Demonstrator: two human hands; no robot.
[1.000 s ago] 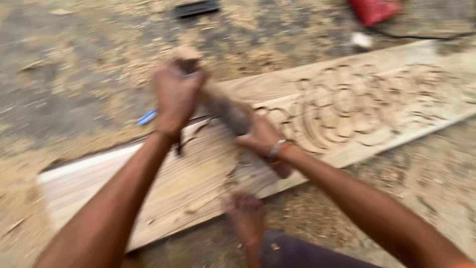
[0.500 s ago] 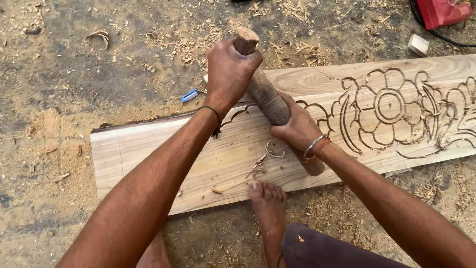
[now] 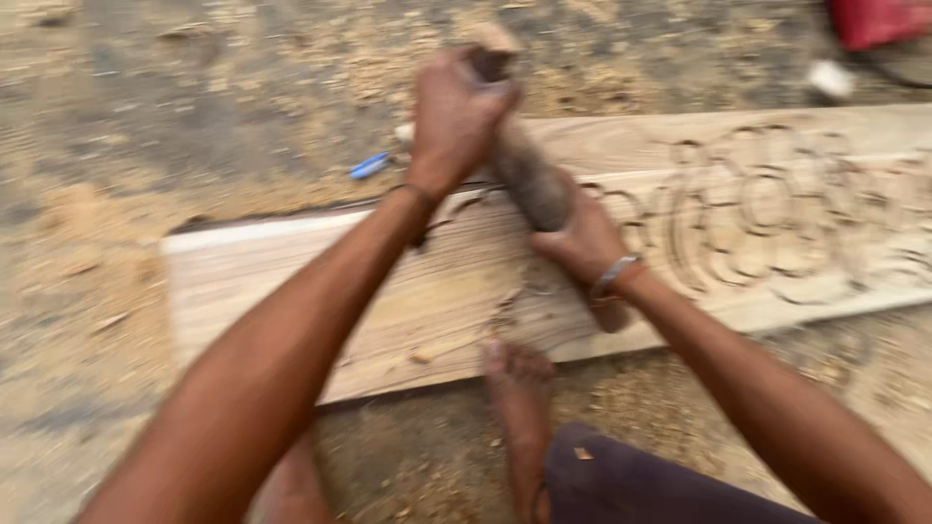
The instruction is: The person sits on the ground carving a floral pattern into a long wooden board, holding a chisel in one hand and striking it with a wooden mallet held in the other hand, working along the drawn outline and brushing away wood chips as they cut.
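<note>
The plank [image 3: 291, 291] lies on the sawdust-strewn ground [image 3: 116, 146], its left end cut square with bare wood behind it; a small blue object [image 3: 370, 166] sits just past its far edge. Your left hand [image 3: 454, 116] is closed around the top of the wooden tool [image 3: 529, 180]. Your right hand [image 3: 582, 243] is wrapped around its lower part, resting on the plank beside the floral carving [image 3: 767, 213]. Your bare foot [image 3: 519, 388] touches the near edge.

The wooden tool [image 3: 524, 175] in my fingers is dark, round and thick, tilted from upper left down to lower right over the plank; the plank [image 3: 291, 281] is pale, long, lying flat on the sawdust-strewn ground, its right part carved with flower patterns.
</note>
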